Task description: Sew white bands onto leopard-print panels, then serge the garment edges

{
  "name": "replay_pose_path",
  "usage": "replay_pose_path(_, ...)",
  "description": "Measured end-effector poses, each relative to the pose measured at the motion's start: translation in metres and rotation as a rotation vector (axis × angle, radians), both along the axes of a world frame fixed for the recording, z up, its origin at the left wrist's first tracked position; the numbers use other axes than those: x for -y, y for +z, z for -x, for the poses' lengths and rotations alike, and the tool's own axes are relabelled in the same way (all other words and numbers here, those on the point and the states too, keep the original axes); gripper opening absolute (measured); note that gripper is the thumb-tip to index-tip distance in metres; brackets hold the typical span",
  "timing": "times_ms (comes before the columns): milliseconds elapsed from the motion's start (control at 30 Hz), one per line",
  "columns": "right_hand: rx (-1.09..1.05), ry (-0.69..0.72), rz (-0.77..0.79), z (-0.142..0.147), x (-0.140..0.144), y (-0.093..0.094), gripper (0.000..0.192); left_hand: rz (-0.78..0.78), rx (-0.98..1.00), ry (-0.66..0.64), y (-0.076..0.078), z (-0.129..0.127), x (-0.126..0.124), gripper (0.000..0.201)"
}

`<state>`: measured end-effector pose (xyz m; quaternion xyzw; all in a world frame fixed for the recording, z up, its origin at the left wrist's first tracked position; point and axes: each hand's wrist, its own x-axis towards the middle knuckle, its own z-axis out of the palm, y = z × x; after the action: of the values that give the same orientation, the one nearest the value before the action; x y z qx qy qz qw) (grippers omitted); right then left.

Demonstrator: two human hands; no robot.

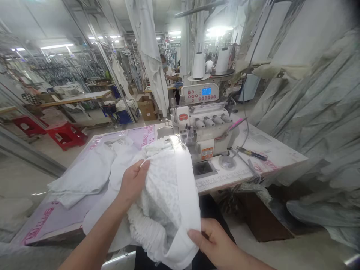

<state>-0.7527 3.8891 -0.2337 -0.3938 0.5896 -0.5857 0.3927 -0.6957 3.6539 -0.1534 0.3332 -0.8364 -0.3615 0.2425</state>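
A white garment [161, 187] with a faint pattern, a gathered part and a wide smooth band [185, 187] hangs over the table's front edge. Its far end lies under the lit needle area of an overlock sewing machine [202, 127]. My left hand [135, 180] pinches the cloth on the left side, short of the machine. Down at the front right, my right hand [209, 240] grips the band's lower edge between thumb and fingers. More white cloth pieces [84, 172] lie on the table to the left.
Tweezers and a dark-handled tool [251, 153] lie on the table right of the machine. Thread cones [198, 65] stand behind it. White cloth [317, 112] hangs along the right. A red stool [66, 133] and a cardboard box [146, 107] are on the floor beyond.
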Motion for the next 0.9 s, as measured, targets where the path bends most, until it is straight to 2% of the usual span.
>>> replay_pose_path(267,-0.077,-0.058,0.035,0.039,0.029,0.013,0.036,0.325,-0.079,0.0,0.008,0.04,0.031,0.035)
replay_pose_path(367,-0.08,-0.067,0.043,0.058,0.046,0.02,0.038,0.445,-0.106,-0.006,0.018,0.065,0.053,0.034)
replay_pose_path(467,-0.059,-0.067,0.038,0.078,0.064,0.026,0.041,0.487,-0.114,0.0,0.029,0.087,0.068,0.031)
replay_pose_path(533,-0.044,-0.066,0.032,0.09,0.075,0.027,0.042,0.545,-0.137,0.018,0.032,0.091,0.064,0.021)
replay_pose_path(633,-0.018,-0.061,0.026,0.104,0.085,0.024,0.044,0.638,-0.112,-0.029,0.022,0.074,0.029,0.015)
replay_pose_path(667,-0.005,-0.056,0.027,0.107,0.087,0.024,0.045,0.603,-0.061,-0.09,0.014,0.064,0.013,0.018)
replay_pose_path(700,0.009,-0.052,0.028,0.11,0.088,0.024,0.045,0.49,0.041,-0.199,0.005,0.053,-0.002,0.021)
replay_pose_path(800,0.052,-0.05,0.023,0.115,0.089,0.027,0.044,0.023,0.254,-0.477,-0.016,0.023,-0.035,0.032)
replay_pose_path(833,0.069,-0.053,0.021,0.116,0.09,0.029,0.044,-0.078,0.27,-0.534,-0.02,0.015,-0.042,0.034)
replay_pose_path(900,0.112,-0.053,0.013,0.114,0.089,0.032,0.045,-0.16,0.299,-0.623,-0.02,-0.001,-0.052,0.038)
